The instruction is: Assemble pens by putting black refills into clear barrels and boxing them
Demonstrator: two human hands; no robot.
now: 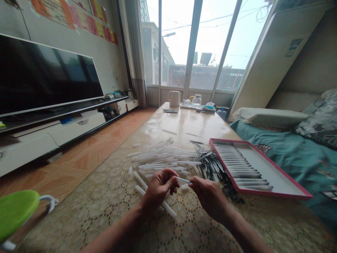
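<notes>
Between my two hands runs a thin white tube [182,180], held level just above the table. My left hand [161,184] pinches its left end with thumb and fingers. At the other end, the fingers of my right hand [210,195] are closed on it; they hide its tip. Loose white tubes [163,158] lie heaped beyond my left hand, with a few nearer, partly under my wrist. Thin black rods [210,165] are piled beyond my right hand. To the right, a pink-rimmed box [279,168] holds a row of white tubes with dark parts [239,165].
A patterned cover lies over the long table [105,211]. A kettle [174,98] and a glass jug [196,99] stand at its far end. A green stool seat [17,211] is at the left, and a bed or sofa with a teal cover [284,151] borders the right.
</notes>
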